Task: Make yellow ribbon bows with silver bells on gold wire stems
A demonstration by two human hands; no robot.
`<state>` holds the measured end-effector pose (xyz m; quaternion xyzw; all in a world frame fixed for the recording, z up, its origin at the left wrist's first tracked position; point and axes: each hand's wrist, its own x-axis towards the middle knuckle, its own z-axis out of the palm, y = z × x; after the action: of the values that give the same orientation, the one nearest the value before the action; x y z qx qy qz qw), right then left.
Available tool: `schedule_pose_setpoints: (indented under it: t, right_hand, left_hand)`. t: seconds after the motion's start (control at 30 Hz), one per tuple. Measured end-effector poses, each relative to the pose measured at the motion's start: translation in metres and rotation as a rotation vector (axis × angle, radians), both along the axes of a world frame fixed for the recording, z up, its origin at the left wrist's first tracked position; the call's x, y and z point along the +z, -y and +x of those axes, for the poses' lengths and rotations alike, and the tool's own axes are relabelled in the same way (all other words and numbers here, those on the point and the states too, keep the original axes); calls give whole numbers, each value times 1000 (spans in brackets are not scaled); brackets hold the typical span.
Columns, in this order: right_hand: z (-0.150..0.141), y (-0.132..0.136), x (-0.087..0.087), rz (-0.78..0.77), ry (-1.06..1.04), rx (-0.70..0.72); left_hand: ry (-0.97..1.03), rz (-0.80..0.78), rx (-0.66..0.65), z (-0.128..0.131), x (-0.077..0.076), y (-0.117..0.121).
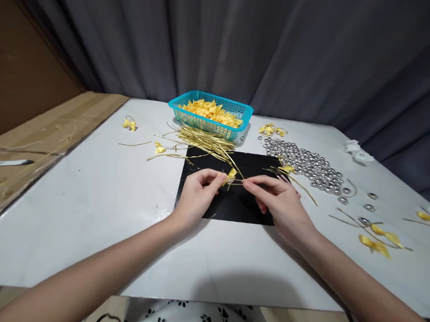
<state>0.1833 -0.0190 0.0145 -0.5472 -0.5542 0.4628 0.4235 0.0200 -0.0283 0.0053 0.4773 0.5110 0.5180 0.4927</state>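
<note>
My left hand (199,194) pinches a small yellow ribbon bow (232,173) between thumb and fingertips, above a black mat (235,210). A shiny silver piece seems to sit against the bow. From the bow a thin gold cord (237,182) runs to my right hand (280,201), whose thumb and forefinger are closed on its end. Just beyond both hands lies a bundle of gold cords (207,141), partly over the mat's far edge. Scissors (281,175), partly hidden by my right hand, rest at the mat's right side.
A turquoise basket (247,113) of yellow bows stands at the back. Many silver teardrop-shaped pieces (301,161) spread to the right. Bows with cords (376,246) lie at the front right, and a bow with a cord loop (129,123) at the far left. Grey curtain (208,41) hangs behind.
</note>
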Motion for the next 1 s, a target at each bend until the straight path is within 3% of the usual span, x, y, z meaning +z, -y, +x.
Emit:
schedule_pose_setpoints:
  t: [0.13, 0.3, 0.43, 0.57, 0.7, 1.0]
  right_hand:
    - [2, 1, 13, -33, -153, -8]
    - [9, -3, 23, -384, -387, 226]
    - [12, -9, 23, -497, -474, 227]
    - [12, -10, 24, -432, -426, 164]
    - [9, -5, 23, -319, -362, 204]
    - [1, 11, 18, 103, 38, 383]
  left_hand:
    - [-114, 62, -57, 1, 0, 4]
    - [-269, 269, -89, 0, -3, 4]
    - [-443, 429, -161, -3, -3, 4]
    - [-592, 551, -258, -3, -3, 5]
    - [-697, 599, -333, -2, -4, 4]
    - [-642, 504, -300, -5, -3, 3]
